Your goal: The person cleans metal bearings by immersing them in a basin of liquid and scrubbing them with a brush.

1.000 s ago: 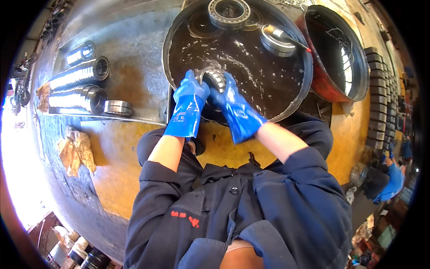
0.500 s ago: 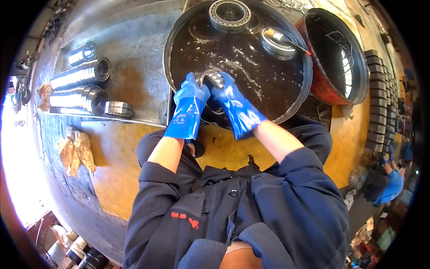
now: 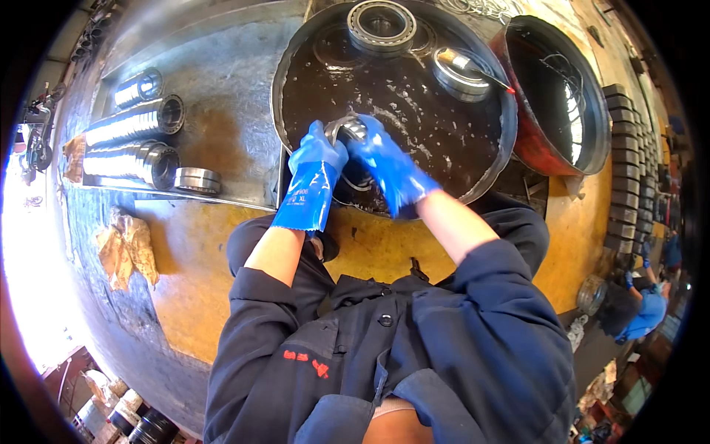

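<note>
A shiny metal roller bearing [image 3: 348,129] is held over the near left part of a wide round basin [image 3: 278,111] of dark liquid. My left hand [image 3: 318,152], in a long blue rubber glove, grips its left side. Closed against its right side is my right hand [image 3: 377,152], gloved the same way and partly blurred. Just below the hands, a metal ring [image 3: 360,182] shows partly in the liquid. At the basin's far side lies a large bearing [image 3: 381,27]. Another bearing [image 3: 460,83] sits at the far right, with a paintbrush [image 3: 473,65] resting across it.
Rows of bearing rings [image 3: 133,122] lie on a metal tray [image 3: 222,166] at left, with a single ring [image 3: 197,180] near its edge. A red drum [image 3: 526,129] stands right of the basin. Crumpled brown paper [image 3: 126,251] lies at left. Another person [image 3: 645,307] is far right.
My right hand has shifted slightly on the bearing, and its glove cuff is more blurred. The foam on the liquid has drifted. My left hand stays almost in place.
</note>
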Motion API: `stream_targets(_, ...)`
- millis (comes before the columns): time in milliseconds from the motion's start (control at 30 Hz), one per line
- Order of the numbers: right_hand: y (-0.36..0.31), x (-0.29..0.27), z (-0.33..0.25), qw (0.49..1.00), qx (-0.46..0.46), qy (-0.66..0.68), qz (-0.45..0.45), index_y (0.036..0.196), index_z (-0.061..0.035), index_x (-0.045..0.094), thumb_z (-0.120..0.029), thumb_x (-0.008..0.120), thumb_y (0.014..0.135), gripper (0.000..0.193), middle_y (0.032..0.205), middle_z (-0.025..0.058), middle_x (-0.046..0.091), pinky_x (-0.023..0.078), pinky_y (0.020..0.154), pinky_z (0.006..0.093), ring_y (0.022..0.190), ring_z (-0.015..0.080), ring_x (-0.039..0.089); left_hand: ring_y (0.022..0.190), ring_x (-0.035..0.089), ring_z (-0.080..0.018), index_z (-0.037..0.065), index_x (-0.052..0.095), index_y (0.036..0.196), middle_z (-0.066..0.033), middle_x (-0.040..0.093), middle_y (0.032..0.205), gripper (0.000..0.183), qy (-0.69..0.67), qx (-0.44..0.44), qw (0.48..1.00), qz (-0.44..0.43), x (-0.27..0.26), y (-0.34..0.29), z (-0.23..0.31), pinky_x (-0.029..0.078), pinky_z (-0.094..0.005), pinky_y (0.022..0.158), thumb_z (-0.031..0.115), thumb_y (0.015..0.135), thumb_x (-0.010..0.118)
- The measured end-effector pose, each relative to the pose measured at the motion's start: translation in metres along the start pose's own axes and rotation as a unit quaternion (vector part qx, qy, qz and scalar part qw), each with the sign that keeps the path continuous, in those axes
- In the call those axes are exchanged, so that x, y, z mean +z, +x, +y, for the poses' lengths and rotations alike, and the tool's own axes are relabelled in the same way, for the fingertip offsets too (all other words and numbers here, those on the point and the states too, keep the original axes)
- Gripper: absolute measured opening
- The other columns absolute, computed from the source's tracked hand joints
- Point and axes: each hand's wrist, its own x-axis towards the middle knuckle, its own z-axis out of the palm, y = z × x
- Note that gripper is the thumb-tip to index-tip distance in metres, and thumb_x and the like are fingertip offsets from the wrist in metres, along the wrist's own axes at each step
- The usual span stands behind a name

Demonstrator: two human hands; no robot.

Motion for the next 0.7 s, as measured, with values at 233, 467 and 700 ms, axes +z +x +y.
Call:
stream_targets(233,-0.002,-0.008,-0.019,0.997,0.001,-0.076,-0.004,0.15,0.0007,0.051,-0.042,0.074,0.088,0.079,0.134,0.0312,0.068,0.054,0.107,0.048,0.126,0.0458,0.067,0.132,0.064,-0.0442,0.006,0.05,0.155,-0.0288,0.063,0.146,0.069,-0.001,0.005,1.0,0.016,0.009,0.001,-0.012,0.049,-0.0496,0.114,0.035,0.093,0.061)
stream_targets(467,0.035,-0.022,-0.016,0.992,0.042,-0.057,-0.102,0.146,-0.0004,0.059,-0.036,0.071,0.093,0.065,0.132,0.0276,0.069,0.054,0.103,0.044,0.119,0.0347,0.07,0.131,0.064,-0.043,0.006,0.053,0.151,-0.0289,0.065,0.142,0.066,0.002,0.012,1.0,0.004,0.012,0.003,-0.002,0.05,-0.0491,0.113,0.037,0.094,0.06)
stream_targets(700,-0.01,-0.011,-0.036,0.998,0.003,-0.055,-0.011,0.148,-0.0029,0.053,-0.038,0.075,0.09,0.071,0.135,0.0286,0.067,0.053,0.108,0.0494,0.129,0.0417,0.066,0.128,0.067,-0.0432,0.004,0.051,0.152,-0.0286,0.066,0.14,0.067,0.01,0.007,1.0,0.021,0.009,0.007,-0.015,0.051,-0.0502,0.111,0.036,0.094,0.061)
